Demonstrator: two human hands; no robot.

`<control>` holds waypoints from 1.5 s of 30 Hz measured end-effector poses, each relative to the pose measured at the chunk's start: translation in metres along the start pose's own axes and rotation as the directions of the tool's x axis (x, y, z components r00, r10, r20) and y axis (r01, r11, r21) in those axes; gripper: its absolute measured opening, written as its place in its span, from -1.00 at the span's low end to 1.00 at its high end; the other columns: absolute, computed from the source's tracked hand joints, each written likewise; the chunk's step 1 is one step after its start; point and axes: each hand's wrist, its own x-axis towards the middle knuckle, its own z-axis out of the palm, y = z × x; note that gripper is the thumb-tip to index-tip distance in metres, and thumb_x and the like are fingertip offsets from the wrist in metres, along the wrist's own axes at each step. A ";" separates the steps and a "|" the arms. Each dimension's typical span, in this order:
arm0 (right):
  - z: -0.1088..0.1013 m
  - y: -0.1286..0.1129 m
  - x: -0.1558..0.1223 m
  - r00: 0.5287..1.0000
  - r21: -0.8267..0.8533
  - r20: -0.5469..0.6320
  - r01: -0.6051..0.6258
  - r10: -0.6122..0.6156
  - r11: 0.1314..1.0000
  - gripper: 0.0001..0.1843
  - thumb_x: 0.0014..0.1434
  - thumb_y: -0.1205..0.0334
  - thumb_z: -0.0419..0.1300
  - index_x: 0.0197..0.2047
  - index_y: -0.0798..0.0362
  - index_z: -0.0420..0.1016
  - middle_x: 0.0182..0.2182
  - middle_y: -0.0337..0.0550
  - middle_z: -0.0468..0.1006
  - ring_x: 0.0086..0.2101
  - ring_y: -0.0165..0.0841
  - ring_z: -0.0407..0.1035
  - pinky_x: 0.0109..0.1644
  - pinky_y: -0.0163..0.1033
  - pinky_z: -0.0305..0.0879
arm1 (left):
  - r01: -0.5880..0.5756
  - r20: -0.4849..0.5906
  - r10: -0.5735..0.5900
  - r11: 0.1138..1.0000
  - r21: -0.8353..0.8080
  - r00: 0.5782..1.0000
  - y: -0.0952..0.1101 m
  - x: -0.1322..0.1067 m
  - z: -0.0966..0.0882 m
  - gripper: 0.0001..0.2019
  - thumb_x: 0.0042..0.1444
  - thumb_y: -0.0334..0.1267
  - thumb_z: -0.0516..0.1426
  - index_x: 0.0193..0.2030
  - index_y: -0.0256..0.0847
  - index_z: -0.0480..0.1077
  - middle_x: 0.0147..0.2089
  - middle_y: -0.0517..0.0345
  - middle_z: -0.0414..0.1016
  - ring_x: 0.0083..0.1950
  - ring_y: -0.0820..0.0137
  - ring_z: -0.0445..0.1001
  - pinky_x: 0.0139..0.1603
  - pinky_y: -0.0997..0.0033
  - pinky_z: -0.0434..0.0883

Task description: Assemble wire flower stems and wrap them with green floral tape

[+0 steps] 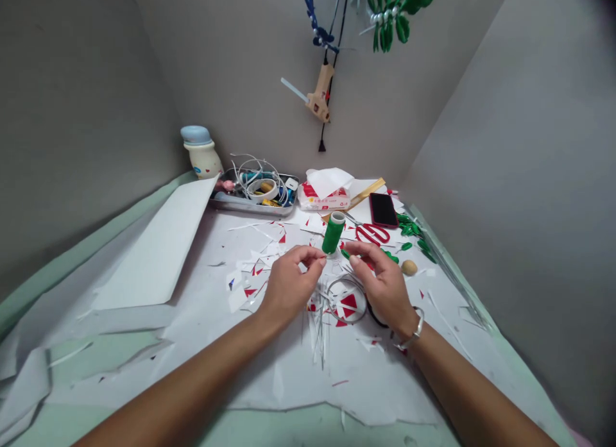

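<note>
Centre of frame: left hand (289, 283) pinched shut just below spool (333, 232), what it holds too fine to tell. right hand (382, 283) pinching green piece (345, 253) beside it. Likely best: small moves, wrists resting on table (110, 354), spool not knocked.

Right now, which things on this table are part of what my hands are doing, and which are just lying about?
In use: left hand, fingers pinched; right hand, pinching a small green piece; green thread spool just behind.
Lying about: red scissors, phone, tissue pack, metal tray, glue gun on the wall, paper scraps.
</note>
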 end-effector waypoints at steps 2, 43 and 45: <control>0.001 -0.004 0.009 0.994 0.057 0.063 -0.094 0.090 0.994 -0.65 0.22 0.21 0.07 0.08 -0.04 0.37 0.00 -0.08 0.48 -0.01 -0.25 0.36 0.02 -0.12 0.31 | -0.021 -0.047 0.021 1.000 0.005 0.999 -0.007 0.000 0.001 -0.87 0.08 -0.24 0.11 -0.30 -0.17 0.47 -0.28 0.13 0.53 -0.25 0.33 0.47 -0.24 0.31 0.38; -0.008 0.047 0.022 0.980 -0.196 0.193 -0.006 0.044 0.981 -0.70 0.16 0.23 0.08 -0.04 0.02 0.46 -0.13 -0.09 0.55 -0.16 -0.29 0.42 -0.13 -0.18 0.33 | -0.173 -0.464 0.093 0.976 -0.132 0.881 -0.018 0.002 -0.019 -0.90 0.08 -0.25 0.14 -0.28 -0.20 0.40 -0.28 0.17 0.45 -0.20 0.39 0.40 -0.07 0.38 0.32; -0.008 0.044 0.022 0.958 -0.291 0.285 0.060 0.027 0.955 -0.64 0.09 0.25 0.16 -0.01 0.04 0.43 -0.08 -0.07 0.51 -0.12 -0.25 0.38 -0.10 -0.16 0.32 | -0.183 -0.482 0.093 0.972 -0.145 0.871 -0.019 0.003 -0.019 -0.91 0.08 -0.25 0.15 -0.28 -0.20 0.41 -0.28 0.17 0.45 -0.20 0.39 0.39 -0.07 0.37 0.32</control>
